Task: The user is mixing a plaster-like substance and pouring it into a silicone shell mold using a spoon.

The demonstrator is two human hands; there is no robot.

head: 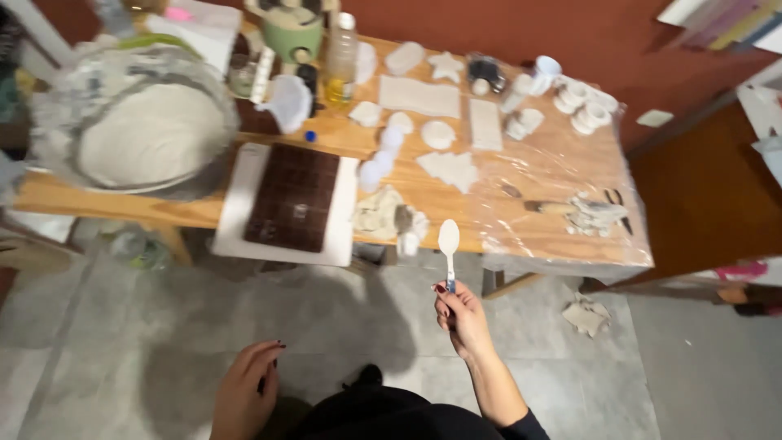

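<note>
At the far left of the wooden table (73,200) sits a large glass bowl (134,122) holding a pale, flattened white mass, and just right of it a white board (236,212) carries a dark brown grid mould (293,195) and juts over the table's near edge. Below, low in the view, the left hand (244,391) hangs over the grey floor with its fingers curled loosely inward, holding nothing. Further right, the right hand (460,314) is raised in front of the table edge, fingers closed around the handle of a white spoon (449,238) that stands upright, its bowl uppermost and level with the table's front rim. Beyond it, white clay shapes (444,130) lie spread across clear plastic sheeting on the tabletop, with small tools (586,212) near the right end and a crumpled scrap (586,314) on the floor beneath
</note>
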